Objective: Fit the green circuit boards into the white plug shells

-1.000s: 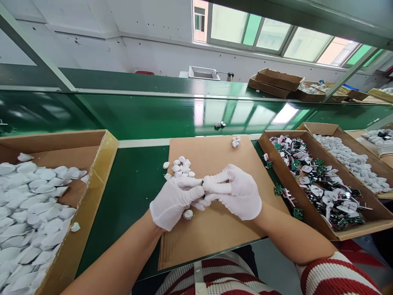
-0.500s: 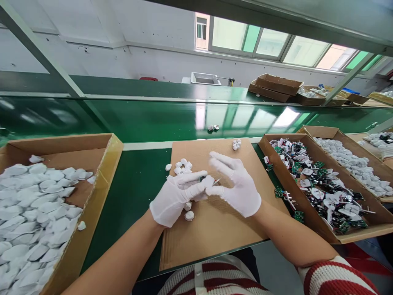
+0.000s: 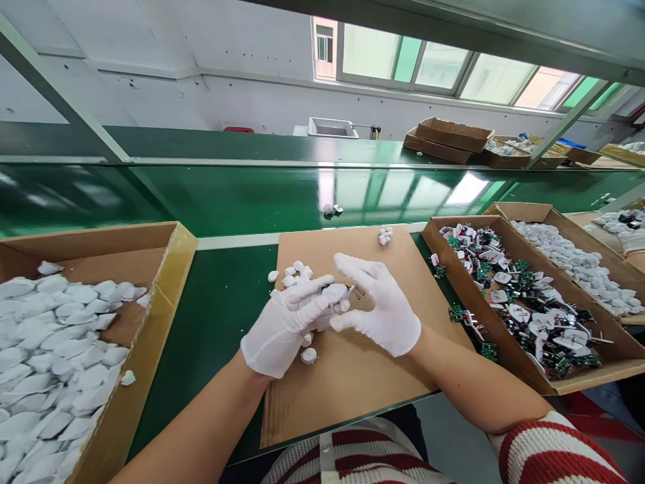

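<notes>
My gloved left hand (image 3: 285, 329) is closed on a white plastic piece (image 3: 334, 293) with a bit of dark circuit board showing at its edge. A few thin wire-like ends stick out on its right side. Facing it, my gloved right hand (image 3: 385, 310) has thumb and fingers spread, with nothing gripped between them. Whether its thumb tip touches the piece I cannot tell. Small white round parts (image 3: 298, 272) lie just beyond my left hand, and another white round part (image 3: 309, 355) sits below it on the cardboard sheet (image 3: 363, 396).
A carton (image 3: 168, 296) of white shells stands left. At right, a carton (image 3: 617, 356) holds wired circuit boards, with loose boards (image 3: 490, 351) beside it and another carton of white pieces behind. Small parts (image 3: 332, 210) lie on the green surface ahead. Another person's gloved hand (image 3: 632, 240) shows far right.
The white piece in my left hand has turned and shows a different face. My right hand has shifted slightly left, staying spread. The whole view has shifted a little.
</notes>
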The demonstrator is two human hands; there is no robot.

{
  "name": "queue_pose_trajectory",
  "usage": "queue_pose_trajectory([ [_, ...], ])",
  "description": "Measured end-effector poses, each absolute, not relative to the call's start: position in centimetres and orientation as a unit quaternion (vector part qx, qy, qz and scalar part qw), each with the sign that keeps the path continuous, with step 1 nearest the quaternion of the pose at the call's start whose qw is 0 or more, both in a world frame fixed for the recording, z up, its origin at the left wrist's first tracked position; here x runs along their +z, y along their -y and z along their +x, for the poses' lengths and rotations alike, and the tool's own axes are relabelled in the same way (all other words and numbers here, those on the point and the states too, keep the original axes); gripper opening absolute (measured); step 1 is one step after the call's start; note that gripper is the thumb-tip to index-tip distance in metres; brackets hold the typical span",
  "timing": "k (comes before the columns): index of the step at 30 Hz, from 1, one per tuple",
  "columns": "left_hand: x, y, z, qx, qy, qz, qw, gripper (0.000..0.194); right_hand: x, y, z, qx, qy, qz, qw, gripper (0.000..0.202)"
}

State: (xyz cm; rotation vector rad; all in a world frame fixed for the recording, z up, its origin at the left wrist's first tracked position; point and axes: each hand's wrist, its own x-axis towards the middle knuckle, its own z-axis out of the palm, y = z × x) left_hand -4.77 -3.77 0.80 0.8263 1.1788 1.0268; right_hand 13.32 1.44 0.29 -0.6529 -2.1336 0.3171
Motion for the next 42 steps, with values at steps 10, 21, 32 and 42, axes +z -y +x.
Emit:
queue_pose_trajectory([
  [10,0.0,3.5,-5.0,0.464,-0.45,0.295,0.704,0.045,-0.1,-1.0,13.8,0.024,0.84,-0.356,0.409,0.03],
  [21,-0.9,3.9,-4.0,0.502,-0.408,0.312,0.696,0.041,-0.9,0.0,13.1,-0.174,0.829,-0.323,0.422,0.014],
  [32,0.5,3.9,-4.7,0.459,-0.4,0.301,0.734,0.038,-0.9,-1.3,12.9,-0.078,0.86,-0.32,0.39,0.032],
  [42,-0.7,3.5,-4.3,0.454,-0.435,0.359,0.69,0.019,0.4,-1.3,13.0,-0.107,0.9,-0.277,0.32,0.007],
])
